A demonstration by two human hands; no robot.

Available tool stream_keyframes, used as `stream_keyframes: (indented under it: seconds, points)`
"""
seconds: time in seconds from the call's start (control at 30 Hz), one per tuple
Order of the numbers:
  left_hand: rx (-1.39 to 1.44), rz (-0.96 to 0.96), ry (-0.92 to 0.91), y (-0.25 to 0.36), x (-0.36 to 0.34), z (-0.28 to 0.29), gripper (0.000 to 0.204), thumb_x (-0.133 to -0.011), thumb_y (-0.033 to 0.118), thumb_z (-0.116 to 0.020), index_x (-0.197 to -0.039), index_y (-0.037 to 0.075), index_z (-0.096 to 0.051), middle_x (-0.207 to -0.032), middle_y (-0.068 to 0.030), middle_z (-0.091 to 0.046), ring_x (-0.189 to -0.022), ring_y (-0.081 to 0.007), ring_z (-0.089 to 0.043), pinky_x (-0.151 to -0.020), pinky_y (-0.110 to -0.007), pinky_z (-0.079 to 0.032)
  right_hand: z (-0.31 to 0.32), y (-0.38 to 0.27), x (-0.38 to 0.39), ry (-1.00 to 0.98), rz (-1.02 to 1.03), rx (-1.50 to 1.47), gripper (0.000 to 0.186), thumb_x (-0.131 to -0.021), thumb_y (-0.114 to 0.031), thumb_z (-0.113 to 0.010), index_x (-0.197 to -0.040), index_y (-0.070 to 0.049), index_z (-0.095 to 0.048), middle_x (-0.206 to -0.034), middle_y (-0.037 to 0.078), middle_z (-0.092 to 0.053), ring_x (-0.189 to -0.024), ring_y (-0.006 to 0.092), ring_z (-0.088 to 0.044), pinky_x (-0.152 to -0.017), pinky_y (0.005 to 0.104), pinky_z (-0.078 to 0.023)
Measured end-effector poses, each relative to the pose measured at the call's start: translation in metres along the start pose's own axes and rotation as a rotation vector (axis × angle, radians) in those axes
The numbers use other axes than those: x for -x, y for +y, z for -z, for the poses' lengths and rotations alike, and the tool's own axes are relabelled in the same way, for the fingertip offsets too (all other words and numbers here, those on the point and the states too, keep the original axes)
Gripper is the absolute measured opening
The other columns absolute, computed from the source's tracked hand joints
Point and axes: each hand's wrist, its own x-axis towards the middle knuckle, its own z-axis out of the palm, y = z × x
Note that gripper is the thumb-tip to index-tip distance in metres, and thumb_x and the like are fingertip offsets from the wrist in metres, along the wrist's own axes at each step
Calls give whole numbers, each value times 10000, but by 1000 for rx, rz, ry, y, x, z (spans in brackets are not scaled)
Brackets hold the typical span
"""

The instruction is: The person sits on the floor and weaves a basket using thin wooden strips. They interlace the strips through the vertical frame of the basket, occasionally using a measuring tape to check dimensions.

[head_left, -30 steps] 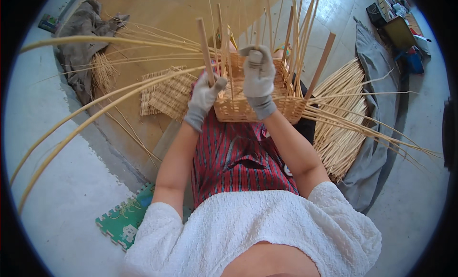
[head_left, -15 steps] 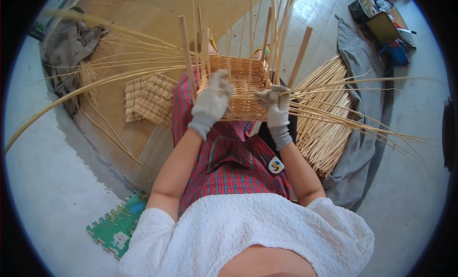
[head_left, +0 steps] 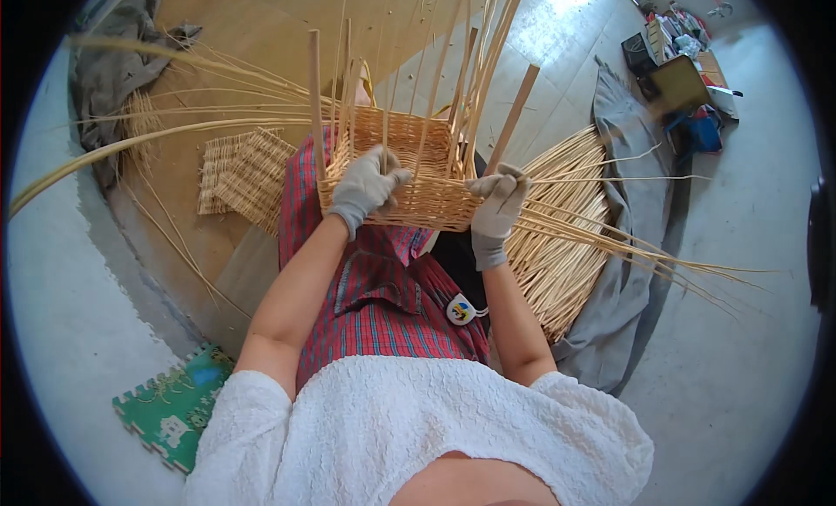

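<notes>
Half-woven basket [head_left: 427, 205], rectangular and open at the top, sits in front of the torso at the lap, over red plaid cloth [head_left: 383, 327]. Flat wooden posts [head_left: 514, 118] stand at its corners; thin upright stakes [head_left: 428, 114] rise from its walls. Long pale strands [head_left: 165, 143] run out from its left side, others from its right.

Left hand, gloved [head_left: 361, 192]: at the front wall, left of middle, touching the rim. Fingers [head_left: 381, 162] bent over the rim beside a thin stake; whether they pinch it cannot be told.

Right hand, gloved [head_left: 498, 212]: at the front right corner, just beside the foot of the corner post. Fingers [head_left: 514, 184] bent in toward the thumb; any strand between them cannot be made out.

Surroundings: right of the basket, a thick bundle of peeled rods [head_left: 562, 245] lies partly on grey cloth [head_left: 623, 271]. To the left, two woven panels [head_left: 252, 175] overlap on the floor [head_left: 235, 271]. Green foam mat [head_left: 178, 406] at lower left, well apart from the basket.
</notes>
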Motion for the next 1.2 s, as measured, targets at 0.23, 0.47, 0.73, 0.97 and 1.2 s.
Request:
stream_keyframes:
  seconds: [0.23,0.47,0.73,0.97,1.2]
  points:
    - [-156,-147,192,-3,-35,-7,552,-907,492,-737,-1208,40,-636,-849,-152,-737,-832,-271,-708,-802,-384,-545,-53,-68,35,84,-204,-228,205,-1098,-223,-465,-1161,-45,-545,-882,71,-633,-783,159,-642,-792,346,-566]
    - [59,-216,56,50,5,-38,402,-1040,340,-538,-1266,9,-574,-1042,-265,-687,-1000,-364,-685,-878,-433,-526,66,-76,-4,253,-370,119,116,-1019,-70,-604,-1114,-69,-538,-1059,113,-709,-989,174,-712,-641,248,-589]
    - [-244,-261,-30,5,-25,-104,169,-1055,253,-545,-1089,91,-577,-850,-65,-631,-720,-192,-631,-609,-417,-542,-31,-94,-124,-188,306,1052,642,-919,-121,-692,-1515,-81,-457,-1462,213,-535,-1306,386,-550,-1115,456,-449]
    - [133,37,-277,38,-10,-83,313,-1038,244,-579,-1295,68,-559,-1009,-182,-716,-582,-287,-693,-525,-365,-592,42,-138,53,-692,170,1030,503,-781,-335,-831,-1220,-126,-703,-1040,110,-623,-967,314,-609,-806,434,-493]
    - [-36,-634,224,18,73,-80,388,-941,77,-636,-1323,79,-567,-1196,-178,-642,-962,-281,-679,-866,-384,-543,71,-106,165,-444,-138,1122,338,-764,-268,-846,-1049,-160,-700,-961,135,-623,-890,352,-637,-803,445,-543]
